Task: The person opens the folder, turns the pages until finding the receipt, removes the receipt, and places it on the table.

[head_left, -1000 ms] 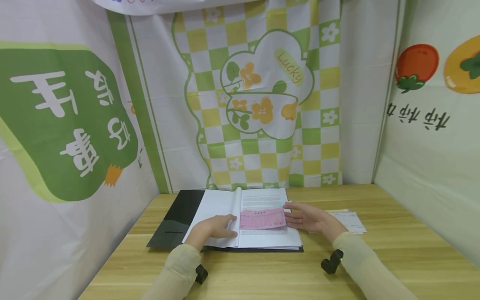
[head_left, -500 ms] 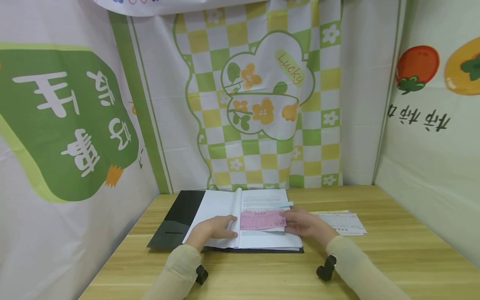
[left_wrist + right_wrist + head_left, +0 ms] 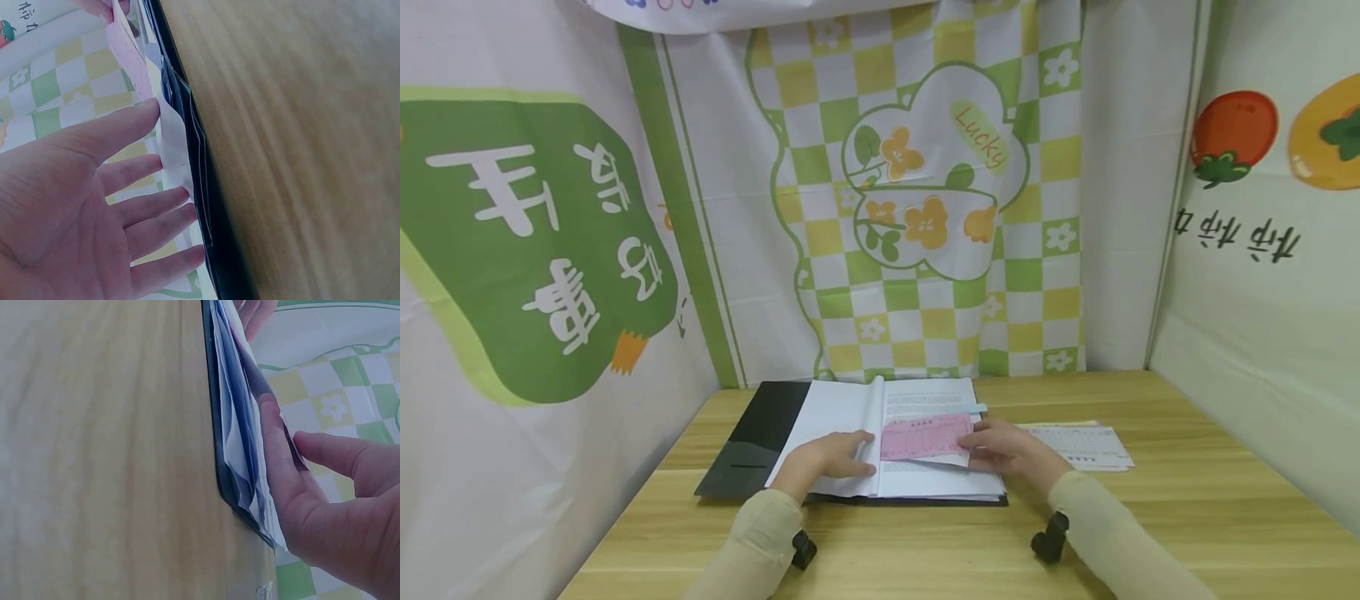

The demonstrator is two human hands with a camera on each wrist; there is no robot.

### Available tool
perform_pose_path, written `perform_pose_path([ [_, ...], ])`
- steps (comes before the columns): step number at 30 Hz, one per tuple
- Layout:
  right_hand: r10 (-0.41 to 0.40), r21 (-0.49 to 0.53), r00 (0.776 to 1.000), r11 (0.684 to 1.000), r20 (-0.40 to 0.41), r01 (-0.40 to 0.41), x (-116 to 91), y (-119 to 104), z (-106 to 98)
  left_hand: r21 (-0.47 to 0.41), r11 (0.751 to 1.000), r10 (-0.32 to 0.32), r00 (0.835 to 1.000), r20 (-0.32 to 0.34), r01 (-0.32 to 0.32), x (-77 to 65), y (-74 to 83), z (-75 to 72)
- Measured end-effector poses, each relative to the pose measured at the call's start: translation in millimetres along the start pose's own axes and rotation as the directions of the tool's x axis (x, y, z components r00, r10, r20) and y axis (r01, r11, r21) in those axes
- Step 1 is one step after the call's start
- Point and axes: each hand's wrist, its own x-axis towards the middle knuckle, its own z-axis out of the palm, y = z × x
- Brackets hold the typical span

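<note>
A black folder lies open on the table with white pages inside. In the head view, my left hand rests on the left page beside the raised fold. The left wrist view shows that hand's fingers extended, their tips against the paper. On the right page is a pink printed slip, and my right hand pinches its right end between thumb and fingers. The slip tilts up at that end, with white paper showing beneath it. A pale blue strip sticks out past the page's right edge.
Several loose printed slips lie on the wooden table right of the folder, partly behind my right hand. Patterned cloth hangs along the back, and printed cloth walls stand on both sides.
My right hand has gone from straight fingers at the pink slip's edge to pinching it. The slip's right end has risen slightly, and the blue strip now protrudes. The left hand stays put.
</note>
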Motion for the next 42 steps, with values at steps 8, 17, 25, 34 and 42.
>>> perform_pose_path([
  [8, -0.021, -0.034, 0.999, 0.999, 0.024, 0.022, -3.3, -2.9, -6.2, 0.004, 1.0, 0.004, 1.0, 0.003, -0.004, 2.1, -2.1, 0.5],
  [17, -0.046, -0.156, 0.999, 0.987, -0.002, 0.045, -6.6, -6.2, -14.2, 0.012, 1.0, -0.01, 1.0, 0.011, 0.01, 3.6, -1.4, -0.3],
  [25, -0.078, -0.323, 0.995, 0.945, -0.064, 0.054, -8.8, -9.2, -20.7, 0.0, 1.0, 0.003, 1.0, 0.004, -0.003, 2.0, -0.6, -0.3],
  [34, -0.142, -0.483, 0.99, 0.868, -0.012, 0.118, -14.4, -17.4, -24.8, 0.003, 1.0, 0.005, 1.0, 0.002, -0.005, 1.7, -2.1, 0.5],
  [42, -0.131, -0.318, 0.991, 0.94, 0.006, 0.126, -11.3, -19.2, -42.5, 0.0, 1.0, 0.003, 1.0, 0.003, -0.003, 2.2, -2.6, 1.3],
])
